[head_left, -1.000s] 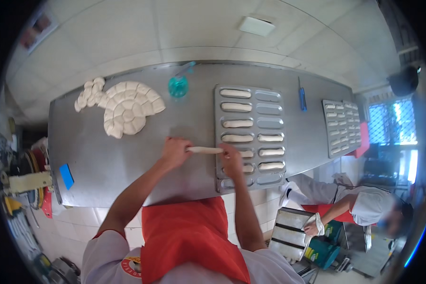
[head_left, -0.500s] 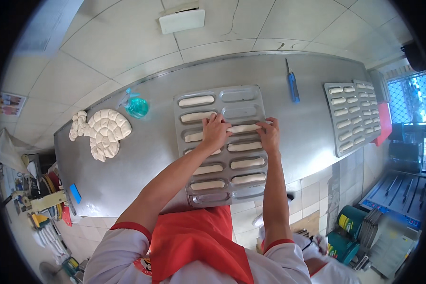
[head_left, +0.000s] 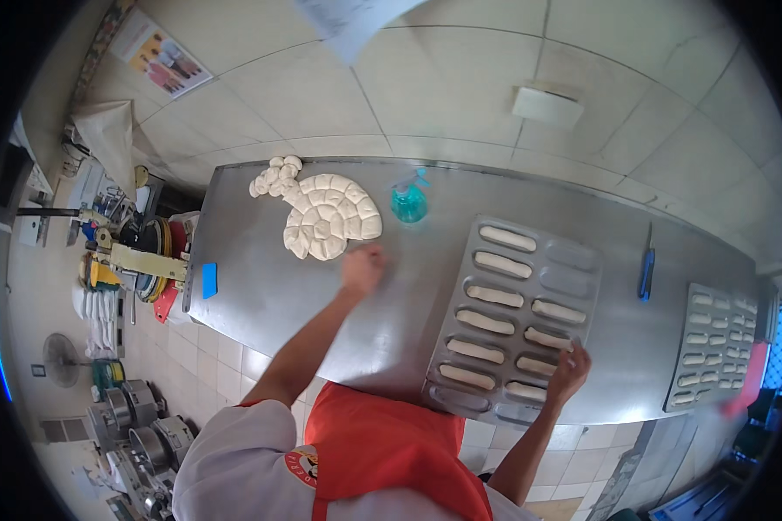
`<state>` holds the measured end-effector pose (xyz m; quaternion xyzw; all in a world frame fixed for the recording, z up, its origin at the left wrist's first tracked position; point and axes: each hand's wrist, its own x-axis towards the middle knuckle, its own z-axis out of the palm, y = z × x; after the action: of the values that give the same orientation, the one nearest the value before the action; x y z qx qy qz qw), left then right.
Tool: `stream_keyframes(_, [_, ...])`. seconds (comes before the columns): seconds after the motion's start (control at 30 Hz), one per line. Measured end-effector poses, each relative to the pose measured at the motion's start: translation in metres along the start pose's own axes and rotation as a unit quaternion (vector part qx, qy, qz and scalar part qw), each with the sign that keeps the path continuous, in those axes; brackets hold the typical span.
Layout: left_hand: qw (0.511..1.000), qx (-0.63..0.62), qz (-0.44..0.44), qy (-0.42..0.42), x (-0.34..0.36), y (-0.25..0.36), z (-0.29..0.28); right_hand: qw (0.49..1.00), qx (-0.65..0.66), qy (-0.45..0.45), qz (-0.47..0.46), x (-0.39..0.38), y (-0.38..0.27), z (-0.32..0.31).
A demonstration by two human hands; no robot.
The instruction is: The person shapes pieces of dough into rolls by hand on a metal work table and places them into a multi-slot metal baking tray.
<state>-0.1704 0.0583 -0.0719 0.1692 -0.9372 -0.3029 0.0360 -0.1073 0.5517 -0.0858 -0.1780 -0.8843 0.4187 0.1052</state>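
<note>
My left hand (head_left: 364,267) is over the steel table, just below the near edge of a round cluster of cut dough pieces (head_left: 332,211). It is smeared by motion, so its fingers are unclear. At the right rim of a metal baking tray (head_left: 573,252), my right hand (head_left: 570,369) has its fingers loosely bent and apart, beside the end of a dough stick (head_left: 547,339). White dough sticks lie in most of the tray's long hollows. Two hollows at the far right of it hold none, nor does one at the near left.
A spray bottle (head_left: 409,204) with green liquid stands behind, between dough and tray. A blue-handled knife (head_left: 646,273) lies right of the tray. Further right is another tray (head_left: 708,347) of dough sticks. A blue scraper-like piece (head_left: 209,280) lies at the table's left end.
My view has swung left. My left hand has left the dough stick in the tray and moved left to the dough cluster. My right hand has moved nearer me along the tray's right edge.
</note>
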Motion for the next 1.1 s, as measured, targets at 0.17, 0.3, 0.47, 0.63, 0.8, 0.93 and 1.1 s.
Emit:
stream_keyframes(0.17, [0.987, 0.064, 0.146, 0.020, 0.044, -0.038, -0.031, 0.995, -0.011, -0.027, -0.093, -0.074, -0.080, 0.040])
stream_keyframes(0.3, [0.962, 0.124, 0.242, 0.008, 0.096, -0.068, 0.005, 0.987, -0.007, -0.081, -0.137, -0.119, -0.183, 0.085])
stream_keyframes(0.47, [0.895, -0.097, 0.278, -0.334, 0.060, -0.023, -0.063, 0.980, 0.049, -0.048, -0.185, -0.189, -0.262, 0.155])
stream_keyframes(0.63, [0.853, -0.361, 0.147, -0.347, -0.048, -0.084, -0.136, 0.934, 0.178, -0.298, -0.085, -0.240, -0.294, 0.226])
stream_keyframes(0.8, [0.817, -0.505, -0.012, -0.277, -0.090, -0.138, -0.119, 0.940, 0.237, -0.240, 0.051, -0.288, -0.330, 0.258])
stream_keyframes(0.93, [0.891, -0.419, 0.068, -0.161, -0.107, -0.114, -0.111, 0.921, 0.352, -0.147, 0.073, -0.305, -0.312, 0.271])
stream_keyframes(1.1, [0.906, -0.359, 0.208, -0.087, -0.108, -0.084, -0.089, 0.959, 0.258, 0.061, 0.095, -0.313, -0.325, 0.283])
